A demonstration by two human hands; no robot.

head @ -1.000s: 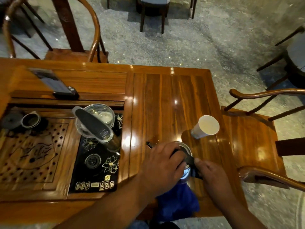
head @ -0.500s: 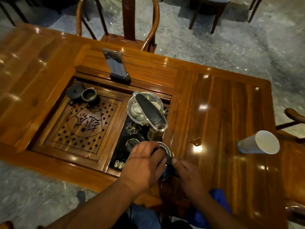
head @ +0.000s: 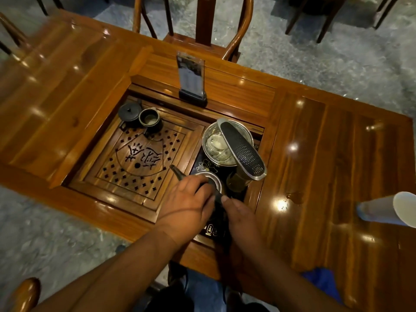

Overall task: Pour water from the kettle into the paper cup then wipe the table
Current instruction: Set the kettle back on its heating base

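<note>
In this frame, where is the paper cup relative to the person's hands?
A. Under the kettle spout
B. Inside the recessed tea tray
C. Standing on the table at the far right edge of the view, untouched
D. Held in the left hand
C: the paper cup stands apart at the right edge of the view, while the left hand and right hand are both at the kettle over the black cooktop.

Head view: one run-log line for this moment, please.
stage: kettle return | small steel kettle: over black induction panel | left hand: on kettle | right hand: on handle | white paper cup: far right | puddle: unwiped
</note>
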